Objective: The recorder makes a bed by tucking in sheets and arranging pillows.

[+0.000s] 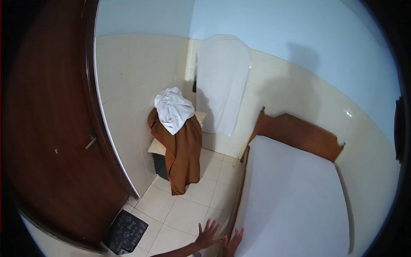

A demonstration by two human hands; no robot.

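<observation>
Near the bottom middle, my left hand (207,236) is held over the tiled floor with its fingers spread and nothing in it. Close beside it, my right hand (233,243) is raised at the left long edge of the bed, fingers apart and also without an object. Whether the right hand touches the bed cannot be told. A smooth white sheet (295,192) covers the mattress. The wooden headboard (295,135) stands at the far end against the wall.
A crumpled white cloth (173,109) lies on a brown blanket (186,154) draped over a pillow and a dark box in the corner. A white towel (221,83) hangs on the wall. At left are a brown door (48,128) and a dark patterned doormat (126,231).
</observation>
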